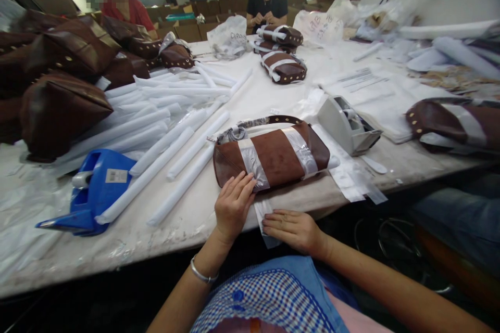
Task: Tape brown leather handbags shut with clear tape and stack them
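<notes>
A brown handbag (273, 153) with a studded strap lies on the table in front of me, two clear plastic bands wrapped around it. My left hand (234, 205) rests on its lower left part, fingers stretched over one plastic band (253, 164). Below the bag, a whitish strip (262, 210) hangs over the table's front edge. My right hand (292, 229) lies against this strip with its fingers straight and close together; its thumb is hidden. A rolled white paper tube partly shows under the bag's right end.
A grey tape dispenser (347, 125) stands right of the bag, a blue one (99, 187) at left. White paper rolls (156, 114) and piled brown bags (62, 62) fill the left. More wrapped bags (284, 65) lie ahead and at right (464, 119). Two people are across the table (383, 166).
</notes>
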A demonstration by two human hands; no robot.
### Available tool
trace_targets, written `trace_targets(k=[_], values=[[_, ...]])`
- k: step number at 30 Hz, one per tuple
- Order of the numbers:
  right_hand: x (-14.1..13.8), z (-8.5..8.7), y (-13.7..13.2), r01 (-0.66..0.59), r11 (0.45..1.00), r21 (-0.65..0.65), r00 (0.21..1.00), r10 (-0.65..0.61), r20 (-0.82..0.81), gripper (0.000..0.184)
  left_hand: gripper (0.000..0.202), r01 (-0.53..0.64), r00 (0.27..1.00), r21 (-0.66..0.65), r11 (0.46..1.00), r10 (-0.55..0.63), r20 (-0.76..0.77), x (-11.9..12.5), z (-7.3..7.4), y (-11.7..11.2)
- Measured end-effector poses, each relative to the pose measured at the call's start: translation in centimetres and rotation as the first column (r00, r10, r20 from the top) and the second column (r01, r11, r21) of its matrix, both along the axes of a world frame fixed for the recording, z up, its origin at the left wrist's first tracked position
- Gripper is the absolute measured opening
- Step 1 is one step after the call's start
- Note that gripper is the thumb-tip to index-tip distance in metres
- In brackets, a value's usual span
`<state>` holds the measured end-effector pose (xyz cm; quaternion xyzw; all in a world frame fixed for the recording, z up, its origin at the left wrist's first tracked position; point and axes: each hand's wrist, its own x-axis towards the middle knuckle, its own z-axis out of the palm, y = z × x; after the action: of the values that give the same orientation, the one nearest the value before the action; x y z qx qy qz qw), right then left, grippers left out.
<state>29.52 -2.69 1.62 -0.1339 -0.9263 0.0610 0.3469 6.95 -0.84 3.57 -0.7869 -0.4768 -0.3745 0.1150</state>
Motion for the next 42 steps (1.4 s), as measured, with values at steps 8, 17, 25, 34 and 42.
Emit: trace_targets(k=[8, 17, 25, 34, 42], values=[[0.4, 3.1, 1.8, -0.023, 0.995, -0.098, 0.998, 0.017, -0.059, 0.031, 0.019, -0.083, 0.993, 0.041, 0.996, 0.086, -0.077, 0.5, 0.1, 0.0], [-1.2, 6.9, 6.9, 0.016, 0.954, -0.299, 0.994, -0.049, -0.102, 0.026, 0.016, -0.074, 0.995, 0.031, 0.997, 0.075, -0.063, 0.5, -0.5, -0.2], [-3.2, 7.7, 10.6, 0.192, 0.941, -0.28, 0.981, -0.184, 0.057, 0.018, 0.016, -0.009, 1.0, 0.034, 0.999, 0.009, -0.005, 0.0, -0.7, -0.5], [-5.2, 7.6, 12.4, 0.376, 0.92, -0.106, 0.907, -0.343, 0.244, 0.012, 0.035, 0.015, 0.995, 0.076, 0.997, -0.008, -0.096, -0.5, -0.5, -0.3], [-4.1, 7.5, 12.7, 0.486, 0.869, -0.097, 0.871, -0.472, 0.134, 0.012, 0.042, -0.038, 0.992, 0.016, 0.999, 0.04, -0.117, -0.3, 0.4, -0.2]])
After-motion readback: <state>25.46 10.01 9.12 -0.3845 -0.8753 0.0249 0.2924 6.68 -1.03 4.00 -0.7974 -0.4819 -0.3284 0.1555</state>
